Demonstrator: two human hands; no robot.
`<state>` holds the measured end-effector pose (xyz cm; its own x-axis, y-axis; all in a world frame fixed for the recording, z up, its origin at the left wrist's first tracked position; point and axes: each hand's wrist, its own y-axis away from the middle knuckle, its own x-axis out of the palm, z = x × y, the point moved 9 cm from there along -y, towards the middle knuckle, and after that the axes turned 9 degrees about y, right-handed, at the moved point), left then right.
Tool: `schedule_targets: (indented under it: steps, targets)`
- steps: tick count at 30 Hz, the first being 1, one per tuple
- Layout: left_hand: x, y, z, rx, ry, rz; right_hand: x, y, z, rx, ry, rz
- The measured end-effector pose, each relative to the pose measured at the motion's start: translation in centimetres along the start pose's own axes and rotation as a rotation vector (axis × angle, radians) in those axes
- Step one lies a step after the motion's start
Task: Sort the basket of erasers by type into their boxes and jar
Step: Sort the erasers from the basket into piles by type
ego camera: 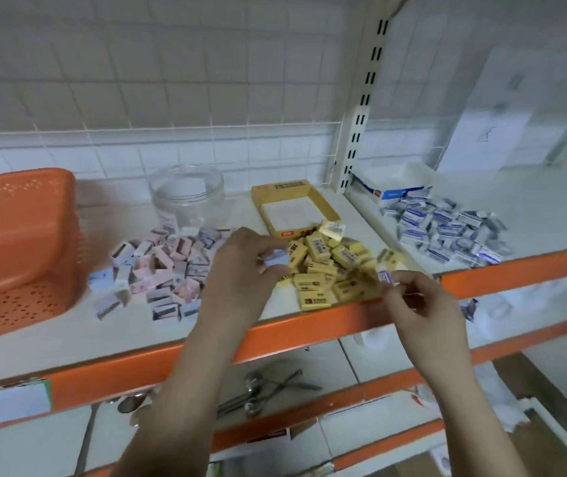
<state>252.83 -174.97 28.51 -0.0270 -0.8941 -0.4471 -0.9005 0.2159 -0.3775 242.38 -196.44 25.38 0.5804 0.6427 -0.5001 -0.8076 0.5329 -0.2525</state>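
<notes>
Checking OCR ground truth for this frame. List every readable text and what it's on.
"2B": yellow box, back flap; the print after it is blurred.
"2B": the yellow box's front wall, partly hidden.
"2B": yellow erasers, sleeves; smaller print and barcodes unreadable.
Blue-white erasers: label print blurred.
Pink-grey erasers: too blurred.
Blue-white box: red logo, unreadable.

White shelving with orange front edges [309, 325] is seen against a white tiled wall [137, 80], and a slotted cream upright post [361, 108] is set between two bays. On the lower shelf, metal spoons [251, 397] are laid loosely together, with one more spoon [130, 402] off to their left. A white label with a green edge [7, 402] is fixed to the shelf front at the left, and blurred white packages [515, 108] are stacked at the upper right.
</notes>
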Motion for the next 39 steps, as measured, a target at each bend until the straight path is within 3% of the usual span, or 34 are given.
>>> schedule_targets:
  steps: [7, 11, 21, 31, 35, 39]
  targets:
    - [7.5, -2.2, -2.9, 0.050, 0.116, 0.193, -6.0, 1.3, -3.3, 0.139, 0.055, -0.223]
    - [8.6, -3.3, -4.5, 0.143, 0.111, 0.189, -7.3, 2.1, -3.9, 0.173, 0.037, -0.277]
    - [6.3, -4.4, -2.8, 0.192, 0.041, 0.166, -3.7, -0.7, -3.4, 0.128, 0.138, -0.182]
    - [7.8, -5.4, -2.7, 0.145, -0.041, 0.180, -7.1, -6.8, -5.4, 0.077, 0.282, -0.282]
    - [9.0, -6.2, -3.2, 0.115, -0.071, 0.106, -8.7, -11.6, -7.8, 0.056, 0.381, -0.243]
    - [10.1, -6.5, -3.7, 0.066, -0.104, -0.005, -8.8, -15.5, -7.9, -0.082, 0.412, -0.156]
